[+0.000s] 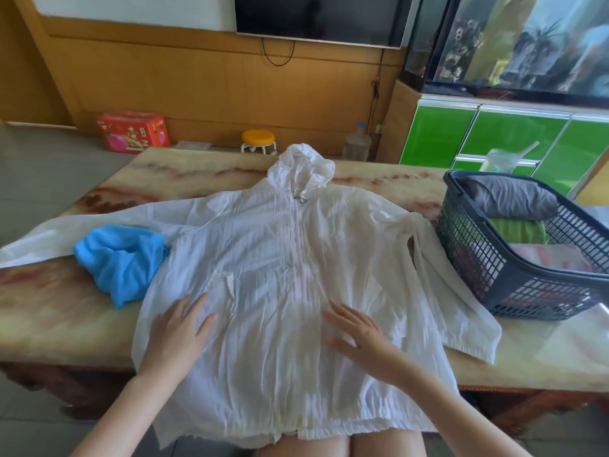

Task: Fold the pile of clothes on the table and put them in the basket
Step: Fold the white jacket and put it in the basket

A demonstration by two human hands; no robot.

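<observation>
Beyond my marbled stone table [184,169] runs an orange wood-panelled wall [197,87] with a dark flat television [319,18]. Far right, I see a glass aquarium [514,41] on glossy green cabinets [514,136]; grey floor tiles [43,166] spread left.

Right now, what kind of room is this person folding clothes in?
Probably a living room at home. A flat TV hangs on the wood-panelled wall, a fish tank sits on a green cabinet, and the white jacket lies on a marble-look table beside a laundry basket.
</observation>
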